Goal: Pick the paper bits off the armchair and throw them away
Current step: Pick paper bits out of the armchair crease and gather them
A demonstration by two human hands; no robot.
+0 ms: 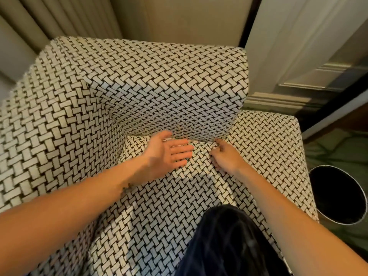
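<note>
A: Position of the hands?

B: Both are at the back edge of the armchair [65, 116] seat cushion [159, 206], where it meets the backrest [169, 96]. The left hand [169, 154] is near the middle of that crease. The right hand [226, 158] is at the back right corner, against the right armrest [264, 140].

A: Grip, left?

B: Spread wide, palm turned up and inward, fingers [182, 150] straight and pointing towards the right hand. I cannot tell whether anything lies on the palm.

A: Grip, right?

B: Fingers curled under, tips [218, 143] pushed into the fabric at the crease. Whether they pinch anything, I cannot tell; the hand covers the spot.

A: The paper bits?

B: I cannot make them out. The pale blocks of the basket-weave fabric would mask small white scraps. If one is there, it is under the right fingertips in the crease, just beside the left hand's outstretched fingers.

A: Surroundings?

B: A round dark wastebasket [336, 196] stands on the floor just beside the chair's right side, well apart from both hands. Curtains [39, 20] hang behind the chair. Dark hair [229, 246] hangs over the seat's front edge.
</note>
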